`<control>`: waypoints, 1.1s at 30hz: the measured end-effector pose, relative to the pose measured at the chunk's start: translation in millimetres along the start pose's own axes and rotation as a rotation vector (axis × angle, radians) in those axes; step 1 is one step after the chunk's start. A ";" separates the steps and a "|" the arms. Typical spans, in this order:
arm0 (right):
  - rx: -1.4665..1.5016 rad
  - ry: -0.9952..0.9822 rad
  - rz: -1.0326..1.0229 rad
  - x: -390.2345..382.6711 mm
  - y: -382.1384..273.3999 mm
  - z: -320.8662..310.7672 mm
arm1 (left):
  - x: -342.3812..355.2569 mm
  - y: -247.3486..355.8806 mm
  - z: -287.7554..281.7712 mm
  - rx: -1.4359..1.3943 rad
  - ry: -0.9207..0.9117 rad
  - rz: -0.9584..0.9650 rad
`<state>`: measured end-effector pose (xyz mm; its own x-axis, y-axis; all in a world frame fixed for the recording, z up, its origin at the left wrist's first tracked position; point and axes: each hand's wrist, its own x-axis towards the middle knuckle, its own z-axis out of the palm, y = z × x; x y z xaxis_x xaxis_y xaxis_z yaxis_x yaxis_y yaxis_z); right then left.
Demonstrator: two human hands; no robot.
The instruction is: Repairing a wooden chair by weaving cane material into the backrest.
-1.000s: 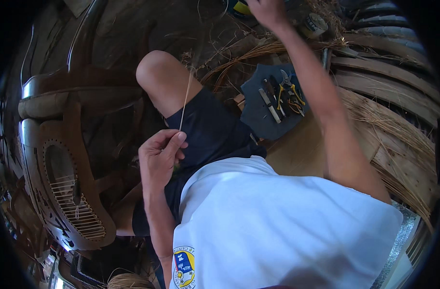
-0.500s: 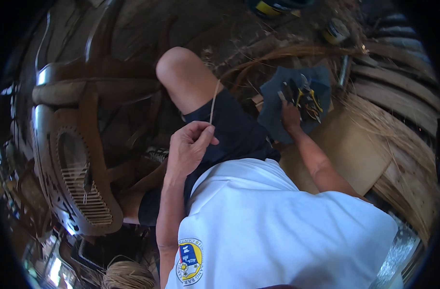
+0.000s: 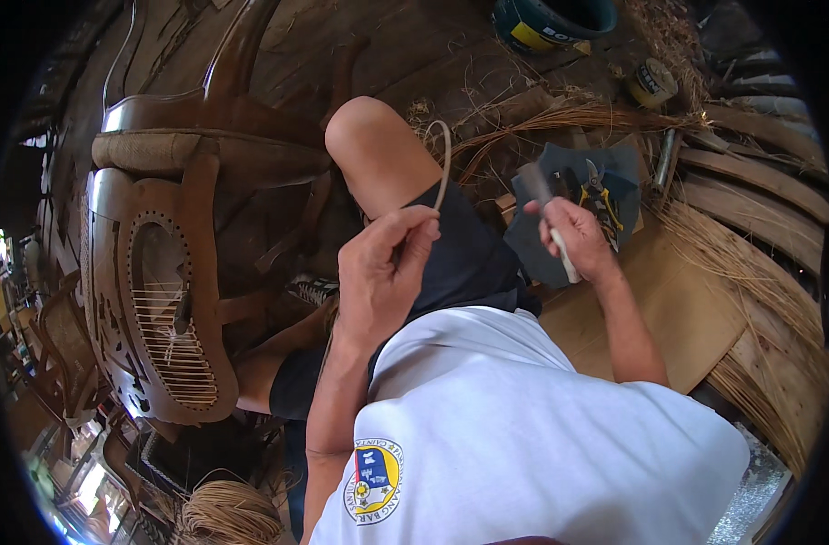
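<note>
A seated worker pinches a cane strip (image 3: 443, 163) between thumb and forefinger of the left hand (image 3: 378, 282), its free end arching up past the fingers (image 3: 412, 238) toward the raised knee (image 3: 369, 136), while the right hand (image 3: 573, 238) is closed around a pale-handled knife (image 3: 549, 218), blade end pointing up and away from the knuckles. The step in hand looks like readying the strip for trimming or paring; the two hands sit apart, with the dark shorts between them, so the next move would call for bringing blade and strip together without kinking the thin cane. Just beyond the right fingers lies a dark cloth (image 3: 532, 250) carrying cutters (image 3: 598, 186) with yellow grips, close enough to snag a careless sweep. Farther right of that hand, bundles of loose cane (image 3: 750, 272) crowd the floor, and a flat board (image 3: 678, 309) lies below the wrist. Left of the left fingers, well apart, a carved chair (image 3: 169, 300) lies tipped with a partly woven panel. Open room for moving is mainly above the lap, between the knee and the white shirt (image 3: 523, 436).
</note>
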<state>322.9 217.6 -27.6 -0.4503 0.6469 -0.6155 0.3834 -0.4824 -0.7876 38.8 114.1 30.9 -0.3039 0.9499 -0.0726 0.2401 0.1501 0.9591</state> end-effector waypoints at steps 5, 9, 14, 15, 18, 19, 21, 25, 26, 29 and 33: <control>-0.064 -0.368 -0.058 -5.0 -69.6 64.1 | -16.8 25.5 -1.6 0.079 -0.181 -0.014; 0.237 -0.252 -0.111 24.1 -60.0 89.2 | -28.9 2.8 -1.8 0.063 -0.147 -0.266; 0.662 -0.312 0.071 28.5 -60.2 102.5 | -39.1 -2.7 -2.0 0.008 -0.080 -0.363; 0.664 -0.316 0.070 27.3 -63.2 104.4 | -40.3 -3.0 -2.1 0.020 -0.078 -0.347; 0.757 -0.281 0.143 25.6 -65.8 104.2 | -40.1 -5.7 -1.5 0.064 -0.076 -0.299; 0.727 -0.330 0.100 29.2 -58.6 99.8 | -40.7 -7.5 -0.4 0.094 -0.065 -0.269; 0.700 -0.368 0.053 34.9 -48.8 96.5 | -42.2 -12.8 -0.8 0.118 -0.065 -0.251; 0.727 -0.295 0.147 36.3 -41.0 98.7 | -38.8 -9.4 -2.8 0.116 -0.094 -0.297; 0.802 -0.256 0.204 34.7 -40.5 102.1 | -37.2 -7.8 -1.1 0.114 -0.100 -0.298; 0.797 -0.266 0.175 31.5 -34.2 105.9 | -29.6 -5.8 5.7 0.071 -0.114 -0.325; 0.685 -0.214 0.134 19.2 -45.6 118.9 | -24.0 -11.5 12.7 0.159 -0.117 -0.272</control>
<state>200.9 181.8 -7.2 -0.6095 0.4608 -0.6452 -0.1128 -0.8559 -0.5047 55.1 93.1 18.1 -0.2714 0.8927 -0.3598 0.3086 0.4348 0.8460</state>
